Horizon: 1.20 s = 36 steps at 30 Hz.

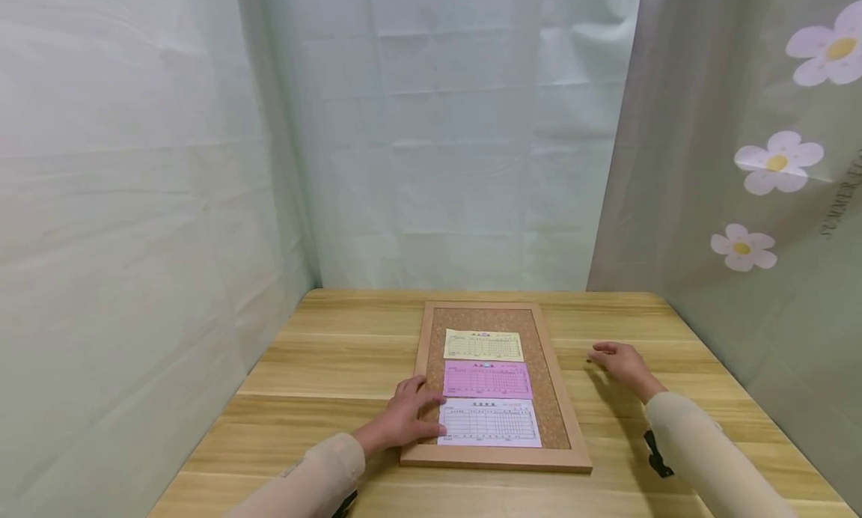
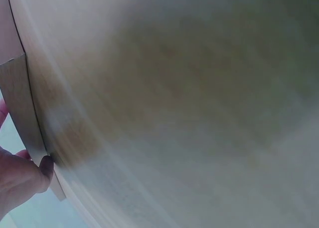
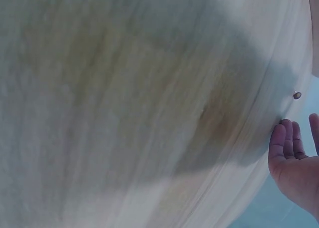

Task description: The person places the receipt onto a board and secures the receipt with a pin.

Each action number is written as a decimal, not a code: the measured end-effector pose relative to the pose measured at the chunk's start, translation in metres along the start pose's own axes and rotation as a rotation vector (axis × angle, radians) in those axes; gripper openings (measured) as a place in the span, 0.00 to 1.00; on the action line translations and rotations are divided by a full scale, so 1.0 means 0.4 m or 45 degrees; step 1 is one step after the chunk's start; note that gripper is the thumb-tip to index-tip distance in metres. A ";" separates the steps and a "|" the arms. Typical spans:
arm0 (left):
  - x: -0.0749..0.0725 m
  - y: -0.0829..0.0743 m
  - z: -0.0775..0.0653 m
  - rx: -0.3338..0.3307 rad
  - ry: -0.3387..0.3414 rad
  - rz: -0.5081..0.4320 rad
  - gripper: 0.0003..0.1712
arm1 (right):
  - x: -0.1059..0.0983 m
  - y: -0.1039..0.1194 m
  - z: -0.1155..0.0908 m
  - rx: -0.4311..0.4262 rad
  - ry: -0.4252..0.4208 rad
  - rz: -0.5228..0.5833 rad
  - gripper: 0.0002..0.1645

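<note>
A wood-framed cork board lies on the table with three printed form slips in a column: yellow, pink and white. My left hand rests across the frame's left side, thumb and a fingertip at the white slip's left edge. In the left wrist view, fingers reach over the frame's outer edge. To the right of the board, my right hand is held low over the table, fingers loosely extended. A small round brown object lies just beyond its fingertips.
The wood-grain table runs out on both sides of the board. Pale curtains hang behind and at the left; a flower-printed curtain hangs at the right. A tiny light spot marks the pink slip's top.
</note>
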<state>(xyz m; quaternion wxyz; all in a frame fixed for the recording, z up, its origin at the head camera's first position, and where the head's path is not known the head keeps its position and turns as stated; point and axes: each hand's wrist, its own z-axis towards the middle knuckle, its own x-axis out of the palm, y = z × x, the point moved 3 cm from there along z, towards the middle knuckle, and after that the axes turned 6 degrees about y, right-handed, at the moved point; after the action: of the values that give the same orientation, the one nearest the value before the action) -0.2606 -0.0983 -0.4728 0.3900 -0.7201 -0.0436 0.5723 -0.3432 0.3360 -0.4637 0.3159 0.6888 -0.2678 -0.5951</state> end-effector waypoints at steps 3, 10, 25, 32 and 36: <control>0.000 0.000 -0.001 0.004 -0.002 0.000 0.27 | 0.002 -0.009 0.006 0.004 0.009 0.002 0.28; -0.002 0.002 -0.001 0.012 -0.001 0.005 0.27 | 0.007 -0.045 0.026 0.039 0.044 0.065 0.28; 0.001 0.002 0.005 0.009 0.002 0.012 0.27 | 0.008 -0.042 0.027 0.085 0.027 0.101 0.25; 0.001 0.000 0.006 -0.007 0.006 -0.003 0.26 | 0.009 -0.033 0.032 0.083 -0.024 0.043 0.23; 0.002 0.001 0.004 -0.016 0.008 -0.008 0.26 | 0.012 -0.031 0.036 0.085 -0.051 0.008 0.21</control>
<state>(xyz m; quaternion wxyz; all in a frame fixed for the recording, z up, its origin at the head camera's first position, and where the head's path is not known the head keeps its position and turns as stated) -0.2617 -0.0973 -0.4736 0.3874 -0.7243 -0.0483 0.5683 -0.3567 0.3389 -0.4774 0.2890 0.6861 -0.2960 -0.5984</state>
